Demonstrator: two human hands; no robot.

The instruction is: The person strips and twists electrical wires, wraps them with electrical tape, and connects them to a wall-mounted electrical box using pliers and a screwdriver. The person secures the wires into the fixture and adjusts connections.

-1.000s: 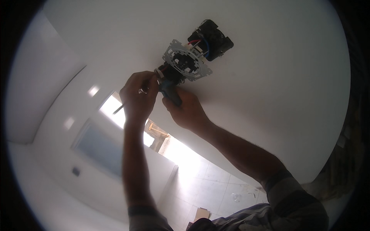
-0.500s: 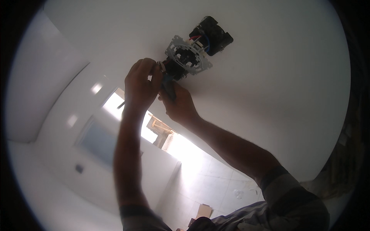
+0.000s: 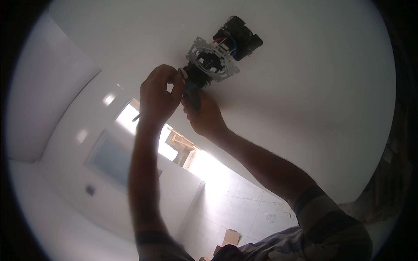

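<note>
White wall (image 3: 313, 100) fills most of the view, curving with the lens; a dark round wall box (image 3: 242, 35) is cut into it upper centre. Pulled out of the box and hanging just left of and below it is a switch insert (image 3: 212, 64) on a grey metal mounting frame, tilted, tied to the box by short red and blue wires (image 3: 227, 43). Both forearms rise from the lower edge. Left hand (image 3: 157, 95): fingers curled and pressed together at the tips, pinching something small at the lower left corner of the insert; what it pinches is too small to tell. A thin dark shaft, possibly a tool, sticks out below this hand toward lower left. Right hand (image 3: 204, 114): closed around a blue-handled tool (image 3: 191, 96) whose long axis runs up from the palm toward the underside of the insert. The insert lies up and to the right of both grips; the left fingertips are the nearer, touching or almost touching its edge. Far below: tiled floor (image 3: 244, 204), a bright doorway, cardboard pieces (image 3: 230, 237).
</note>
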